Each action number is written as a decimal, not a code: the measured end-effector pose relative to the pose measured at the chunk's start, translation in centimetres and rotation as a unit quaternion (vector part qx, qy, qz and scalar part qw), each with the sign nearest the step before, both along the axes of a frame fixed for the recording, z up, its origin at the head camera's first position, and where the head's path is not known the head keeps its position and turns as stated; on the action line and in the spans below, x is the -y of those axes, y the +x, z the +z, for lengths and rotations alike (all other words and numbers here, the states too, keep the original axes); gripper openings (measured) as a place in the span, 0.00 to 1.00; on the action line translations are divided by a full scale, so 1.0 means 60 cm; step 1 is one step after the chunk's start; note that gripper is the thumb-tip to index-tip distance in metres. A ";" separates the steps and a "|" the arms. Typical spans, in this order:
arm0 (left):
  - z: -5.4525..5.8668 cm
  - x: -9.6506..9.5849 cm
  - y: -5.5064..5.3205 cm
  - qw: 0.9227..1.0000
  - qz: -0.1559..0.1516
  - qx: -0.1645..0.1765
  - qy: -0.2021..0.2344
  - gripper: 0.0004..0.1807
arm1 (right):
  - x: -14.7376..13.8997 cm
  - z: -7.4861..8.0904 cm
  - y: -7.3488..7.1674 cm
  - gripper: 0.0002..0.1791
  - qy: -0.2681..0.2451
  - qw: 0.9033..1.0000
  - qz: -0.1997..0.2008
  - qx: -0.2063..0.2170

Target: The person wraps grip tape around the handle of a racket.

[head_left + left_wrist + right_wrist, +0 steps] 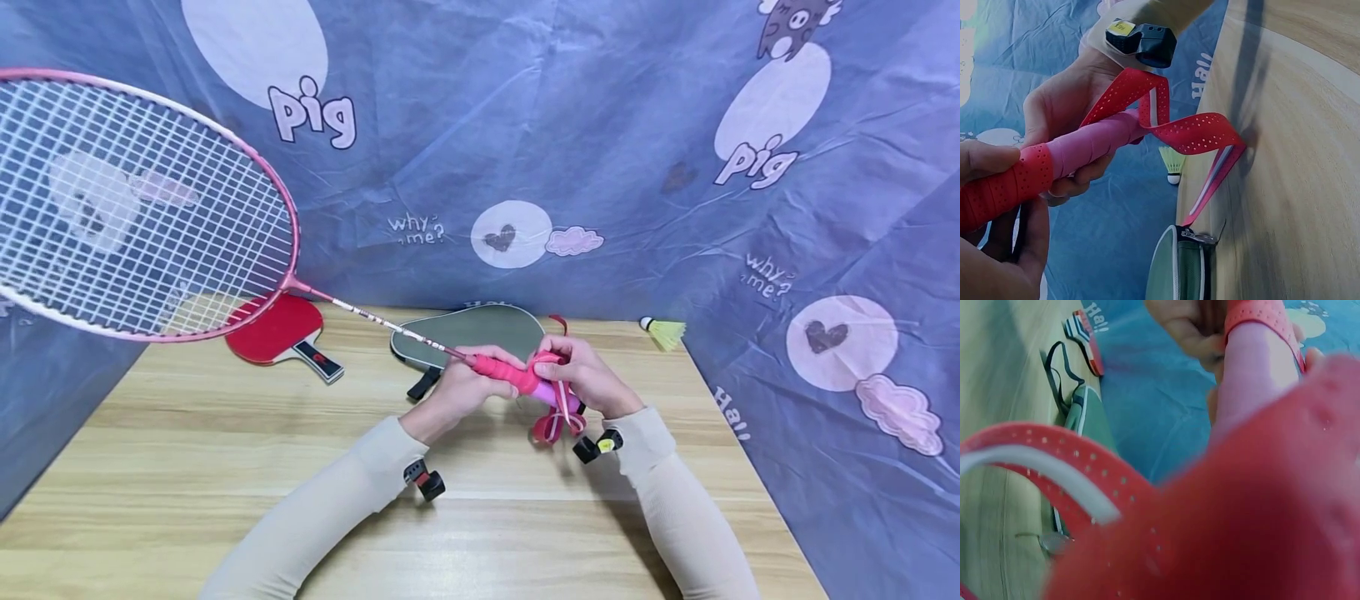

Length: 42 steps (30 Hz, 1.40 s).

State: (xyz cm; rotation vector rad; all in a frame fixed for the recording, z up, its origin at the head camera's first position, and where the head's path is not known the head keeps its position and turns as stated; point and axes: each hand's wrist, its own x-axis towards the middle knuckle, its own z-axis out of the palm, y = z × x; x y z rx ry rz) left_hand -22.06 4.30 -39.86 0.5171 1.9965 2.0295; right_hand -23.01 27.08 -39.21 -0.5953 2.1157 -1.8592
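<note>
A badminton racket (352, 307) is held up at a slant, its strung head at the left. My left hand (467, 388) grips the handle where perforated red grip tape (1007, 187) is wound round it. Below that wrapping, the pink handle (1088, 147) is bare of red tape. My right hand (588, 379) pinches the tape close beside the handle. Loose red tape with a white strip along its back hangs in loops (1194, 132) under the right hand. In the right wrist view, blurred tape (1260, 506) covers much of the handle and hides the right fingers.
Behind the hands lies a green zipped case (495, 329) with a black strap. A red table tennis bat (279, 329) lies to the left, partly behind the racket head. A yellow shuttlecock (663, 332) sits at the back right of the wooden table (187, 467), near the blue printed cloth (420, 167).
</note>
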 end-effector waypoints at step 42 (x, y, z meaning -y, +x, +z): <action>-0.014 -0.013 0.003 0.993 0.094 -0.053 -0.038 0.15 | 0.020 -0.012 0.005 0.09 -0.055 0.998 -0.010 0.009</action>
